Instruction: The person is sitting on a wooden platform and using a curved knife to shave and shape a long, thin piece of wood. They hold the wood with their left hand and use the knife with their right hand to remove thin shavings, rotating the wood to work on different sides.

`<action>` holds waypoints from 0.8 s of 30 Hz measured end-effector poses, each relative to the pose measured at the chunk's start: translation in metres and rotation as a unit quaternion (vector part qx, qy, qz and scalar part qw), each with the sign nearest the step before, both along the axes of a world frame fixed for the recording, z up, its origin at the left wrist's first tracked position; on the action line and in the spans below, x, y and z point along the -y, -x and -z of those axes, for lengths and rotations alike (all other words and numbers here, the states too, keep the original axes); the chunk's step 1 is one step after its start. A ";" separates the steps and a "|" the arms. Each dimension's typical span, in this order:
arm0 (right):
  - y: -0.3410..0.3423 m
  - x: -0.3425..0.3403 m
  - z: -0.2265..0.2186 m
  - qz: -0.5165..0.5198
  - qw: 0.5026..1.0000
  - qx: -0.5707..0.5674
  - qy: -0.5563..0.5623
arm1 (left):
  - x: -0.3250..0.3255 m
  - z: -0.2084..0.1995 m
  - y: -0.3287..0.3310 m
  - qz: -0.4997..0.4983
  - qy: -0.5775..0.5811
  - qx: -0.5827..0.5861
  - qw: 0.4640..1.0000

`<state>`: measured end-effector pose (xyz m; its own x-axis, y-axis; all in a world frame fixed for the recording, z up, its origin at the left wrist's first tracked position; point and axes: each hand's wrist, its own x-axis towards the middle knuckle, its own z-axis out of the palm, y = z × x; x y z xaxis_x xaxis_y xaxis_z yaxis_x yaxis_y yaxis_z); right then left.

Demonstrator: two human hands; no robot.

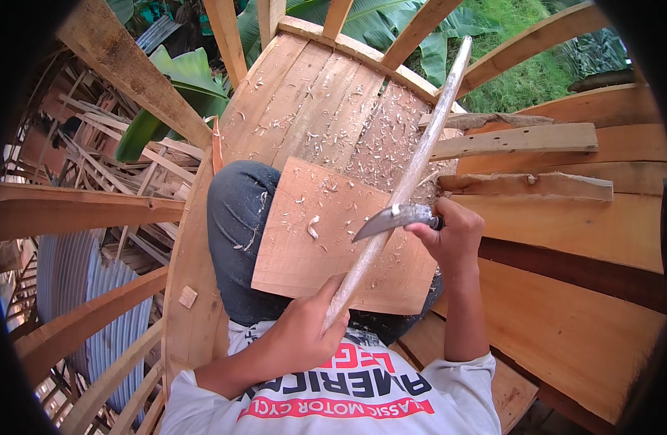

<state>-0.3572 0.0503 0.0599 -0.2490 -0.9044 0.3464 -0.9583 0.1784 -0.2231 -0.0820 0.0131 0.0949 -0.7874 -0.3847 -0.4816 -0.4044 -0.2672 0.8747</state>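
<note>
A long pale wooden stick runs slantwise from my lap up toward the far right rail. My left hand is wrapped round its near end, close to my shirt. In my right hand is a knife with a broad curved blade, its dark handle mostly covered by my fingers. The blade lies across the stick, its tip pointing left, with a pale bit of shaving on it. Beneath the stick a square wooden board rests on my legs, strewn with curled shavings.
Wooden posts ring the plank floor, which is scattered with shavings. Planks and a batten with holes lie at the right. Outside on the left are corrugated sheets and piled timber; banana leaves and grass grow beyond the far edge.
</note>
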 end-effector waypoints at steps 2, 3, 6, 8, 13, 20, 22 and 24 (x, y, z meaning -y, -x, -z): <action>0.014 0.007 0.003 0.003 1.000 -0.008 0.024 | 0.002 -0.002 0.000 0.008 -0.005 0.006 1.000; 0.015 0.012 0.003 0.003 1.000 -0.010 0.029 | 0.002 -0.002 0.000 -0.001 -0.012 0.004 1.000; 0.015 0.019 0.004 0.001 0.999 -0.015 0.038 | 0.000 0.002 -0.004 -0.021 -0.022 -0.004 1.000; 0.017 0.025 0.004 -0.007 0.999 -0.017 0.039 | -0.003 0.006 -0.006 -0.035 -0.011 -0.013 0.999; 0.113 -0.028 -0.025 0.261 0.950 0.138 0.102 | -0.007 -0.010 -0.027 0.035 -0.104 -0.008 0.994; 0.041 -0.027 -0.020 0.208 0.951 0.223 0.055 | 0.010 0.015 -0.003 -0.040 -0.108 -0.014 0.993; 0.020 -0.041 -0.014 0.195 0.941 0.277 0.021 | 0.011 0.011 -0.002 -0.030 -0.112 -0.006 0.993; 0.005 -0.051 -0.005 0.181 0.928 0.326 0.009 | 0.013 0.007 -0.002 -0.023 -0.086 -0.002 0.996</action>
